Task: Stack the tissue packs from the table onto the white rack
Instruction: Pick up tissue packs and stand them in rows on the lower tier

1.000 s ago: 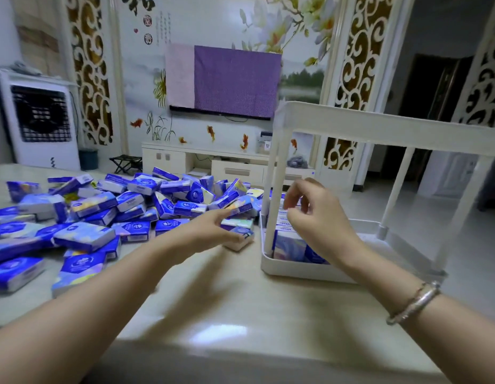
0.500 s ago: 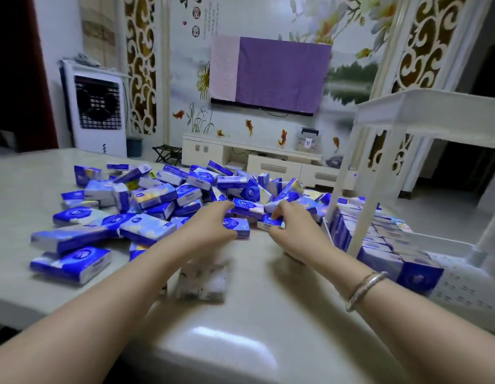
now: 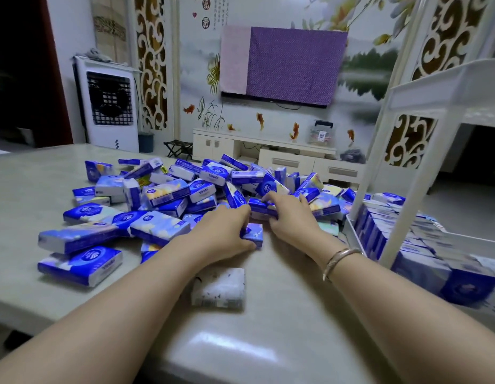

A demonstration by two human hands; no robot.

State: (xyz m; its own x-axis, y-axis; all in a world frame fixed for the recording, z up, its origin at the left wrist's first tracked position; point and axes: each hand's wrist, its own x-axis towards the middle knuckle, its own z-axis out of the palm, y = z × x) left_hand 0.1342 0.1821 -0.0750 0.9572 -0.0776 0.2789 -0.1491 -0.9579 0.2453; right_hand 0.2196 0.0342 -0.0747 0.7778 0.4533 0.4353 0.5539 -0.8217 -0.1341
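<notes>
A heap of several blue-and-white tissue packs [image 3: 169,195] covers the middle of the grey table [image 3: 30,189]. My left hand [image 3: 224,231] curls round a small blue pack [image 3: 253,235] at the heap's near edge. My right hand [image 3: 292,217] grips another blue pack [image 3: 258,206] just behind it. The white rack [image 3: 423,184] stands at the right; its bottom tray holds rows of upright packs [image 3: 384,234]. A pale pack [image 3: 218,286] lies alone near my left forearm.
The rack's upper shelf [image 3: 445,90] overhangs the right side at head height. Beyond the table are a white air cooler [image 3: 108,103], a low TV cabinet [image 3: 268,151] and a covered wall TV [image 3: 285,62]. Bare tabletop lies toward the near edge.
My right hand left the rack and moved left into the heap. Both hands have closed on packs. The view swung left and nearer to the heap.
</notes>
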